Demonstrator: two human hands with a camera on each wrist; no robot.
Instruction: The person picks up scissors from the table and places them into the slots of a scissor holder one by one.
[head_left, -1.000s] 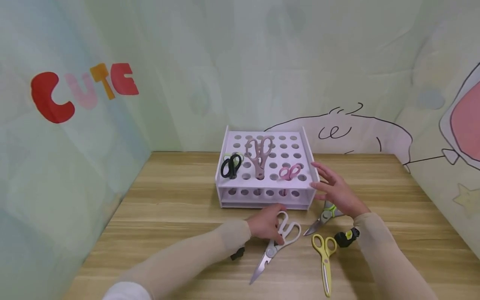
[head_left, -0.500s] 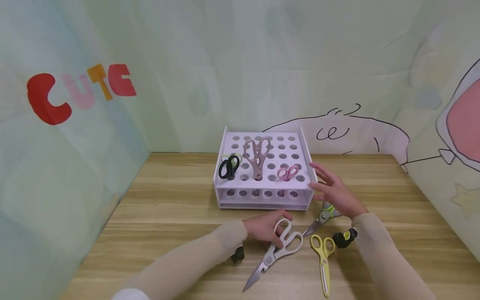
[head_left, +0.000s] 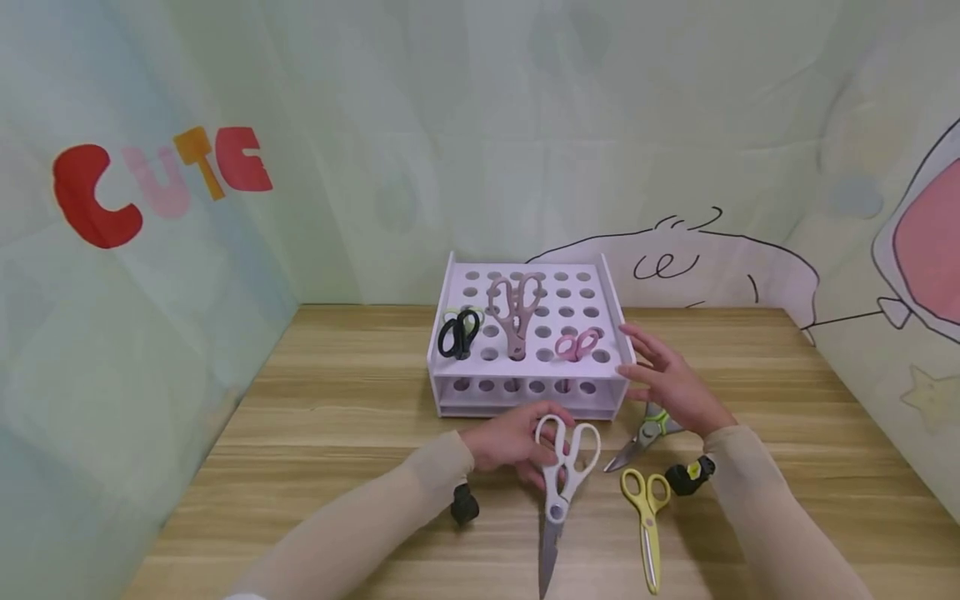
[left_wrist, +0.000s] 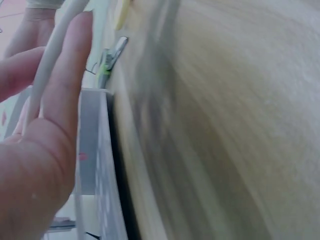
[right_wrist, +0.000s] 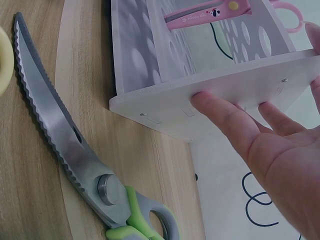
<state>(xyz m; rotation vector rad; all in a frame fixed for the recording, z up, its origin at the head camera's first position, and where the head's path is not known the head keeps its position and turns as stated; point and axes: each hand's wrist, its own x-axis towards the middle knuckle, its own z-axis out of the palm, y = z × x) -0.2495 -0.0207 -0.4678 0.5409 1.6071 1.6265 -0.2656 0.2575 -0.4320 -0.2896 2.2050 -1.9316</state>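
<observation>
My left hand [head_left: 504, 439] grips white-handled scissors [head_left: 557, 510] by the handle loops, their blades pointing down towards the near edge of the head view. In the left wrist view, fingers [left_wrist: 70, 65] lie along the white handle [left_wrist: 47, 65]. The white rack [head_left: 517, 372] with rows of holes stands just beyond this hand. At its right side my right hand [head_left: 675, 387] rests extended fingertips against the panel, as the right wrist view also shows. Upright in the rack are mauve scissors [head_left: 516, 325], black-handled scissors [head_left: 459, 335] and small pink scissors [head_left: 576, 345]; lime handles show behind the black ones.
Scissors with green and grey handles [head_left: 651, 427] lie below my right hand, beside the rack's front right corner. Yellow scissors [head_left: 649, 525] lie nearer on the wooden table [head_left: 330, 400]. Patterned cloth walls [head_left: 375, 167] border the table at the back and sides.
The white-handled scissors have swung so their blades, earlier angled to the lower left, now point almost straight towards me. My left hand has shifted slightly leftward and away. The right hand stays put.
</observation>
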